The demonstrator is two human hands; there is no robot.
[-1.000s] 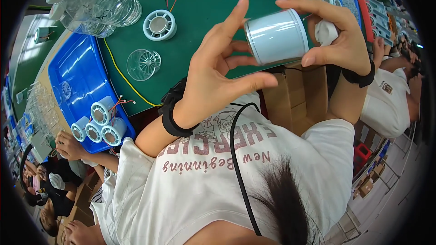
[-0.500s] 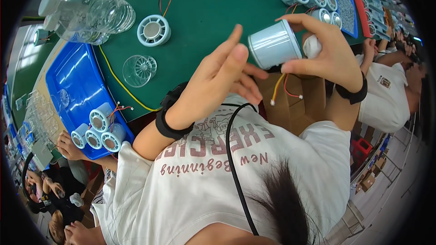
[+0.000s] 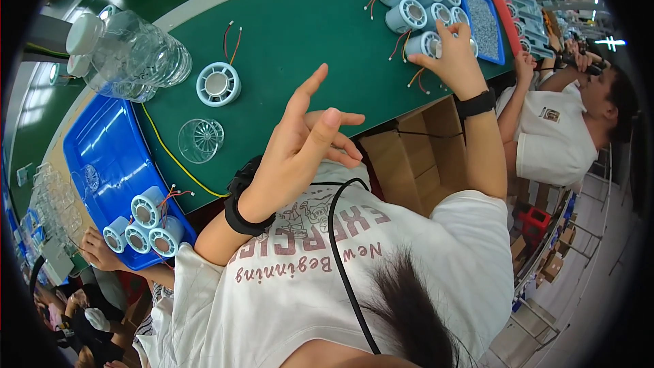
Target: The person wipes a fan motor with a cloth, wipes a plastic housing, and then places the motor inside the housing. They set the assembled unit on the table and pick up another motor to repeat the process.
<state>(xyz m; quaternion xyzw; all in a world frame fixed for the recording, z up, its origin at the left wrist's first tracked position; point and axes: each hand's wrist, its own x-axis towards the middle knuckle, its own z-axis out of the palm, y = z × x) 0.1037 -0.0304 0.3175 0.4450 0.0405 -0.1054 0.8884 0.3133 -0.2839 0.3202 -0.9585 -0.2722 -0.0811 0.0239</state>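
Note:
My right hand (image 3: pixel 453 61) reaches to the far right of the green table and is closed around a light blue cylindrical housing (image 3: pixel 425 45), thumb on its near side. The hand partly covers this housing, which stands among several like it, with slotted round ends and silver discs; yellow and red wires hang below. In the air over the table's near edge, my left hand (image 3: pixel 306 140) holds nothing, its fingers spread. Beyond it to the left, a single housing (image 3: pixel 218 84) rests face up with two wires, next to a clear ribbed cup (image 3: pixel 201 140).
Large clear bottles (image 3: pixel 139 51) stand at the far left, near a blue tray (image 3: pixel 109 143) holding several housings. A yellow cord (image 3: pixel 163 140) runs along the table. A grey-filled blue tray (image 3: pixel 481 24), a red strip (image 3: pixel 505 17) and a co-worker (image 3: pixel 558 123) are at right. An open cardboard box (image 3: pixel 415 153) sits below the edge.
My right hand has carried the housing away to the far right, down into the group. My left hand stays open, slightly lower and further left in view. The view has shifted.

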